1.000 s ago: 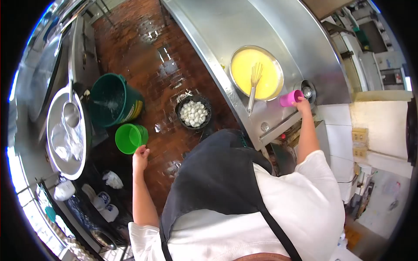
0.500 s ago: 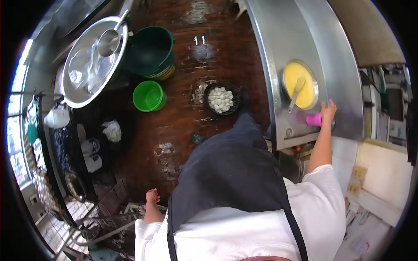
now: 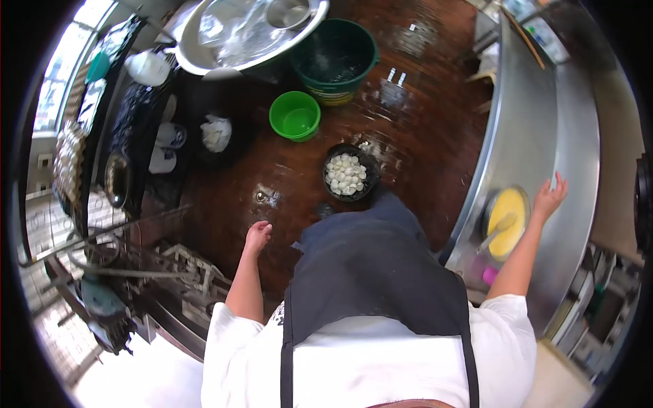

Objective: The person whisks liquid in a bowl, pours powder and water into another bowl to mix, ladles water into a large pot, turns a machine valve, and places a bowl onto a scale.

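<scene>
My right hand (image 3: 549, 198) hangs over the metal counter just beyond the bowl, fingers spread and holding nothing. Beneath and left of that forearm is a round bowl (image 3: 486, 221) of yellow liquid (image 3: 510, 207). A whisk-like utensil (image 3: 504, 223) leans in it, its handle over the near-left rim. Close to the bowl stands a pink cup (image 3: 490, 275), partly covered by my right forearm. My left hand (image 3: 258, 236) is held over the floor, fingers curled in, with nothing visible in them.
On the brown wet floor are a black bin (image 3: 371, 163) of white shell-like pieces (image 3: 345, 174), a light green bucket (image 3: 294, 117) and a dark green bucket (image 3: 335, 64). A large metal basin (image 3: 197, 66) stands at upper left. Egg trays (image 3: 68, 163) line the left side.
My right hand has left the pink cup and moved forward past the bowl. My left hand has come forward and up. The view has turned, shifting the counter and buckets.
</scene>
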A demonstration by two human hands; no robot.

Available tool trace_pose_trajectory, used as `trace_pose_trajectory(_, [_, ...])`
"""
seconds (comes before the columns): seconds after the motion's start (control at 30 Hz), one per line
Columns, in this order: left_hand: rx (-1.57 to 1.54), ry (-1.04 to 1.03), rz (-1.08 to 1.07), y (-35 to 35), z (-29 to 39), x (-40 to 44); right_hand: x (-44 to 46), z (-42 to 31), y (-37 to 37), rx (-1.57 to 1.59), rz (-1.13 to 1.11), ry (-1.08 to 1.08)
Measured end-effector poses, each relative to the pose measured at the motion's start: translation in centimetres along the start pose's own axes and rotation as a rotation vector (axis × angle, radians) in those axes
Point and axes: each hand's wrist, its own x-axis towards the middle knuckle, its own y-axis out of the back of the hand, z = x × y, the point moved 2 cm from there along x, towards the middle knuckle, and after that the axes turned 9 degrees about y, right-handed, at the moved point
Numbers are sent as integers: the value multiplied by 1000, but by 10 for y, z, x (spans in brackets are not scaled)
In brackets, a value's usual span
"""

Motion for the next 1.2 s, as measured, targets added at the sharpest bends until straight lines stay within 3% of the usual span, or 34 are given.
trace_pose_trajectory(0.13, [-59,101,113,-13,-9,-18,60,-38,-44,225,-34,19])
trace_pose_trajectory(0.3, [-101,267,200,-27,-26,-48,114,-75,-157,388,-98,101])
trace_pose_trajectory(0.53, [-186,232,219,-25,-34,-67,125,-196,-258,833,-338,92])
trace_pose_trajectory(0.73, [-272,207,256,24,-105,-39,86,-361,-209,934,-566,228])
trace_pose_trajectory(0.93, [-536,400,232,65,-219,-35,41,-490,-165,869,-663,432])
trace_pose_trajectory(1.03, [-521,471,129,68,-279,-31,25,-521,-165,856,-767,490])
trace_pose_trajectory(1.13, [-313,541,98,87,-289,-44,3,-525,-161,859,-804,488])
trace_pose_trajectory(1.2, [-396,494,164,106,-286,-40,-17,-510,-176,880,-794,474])
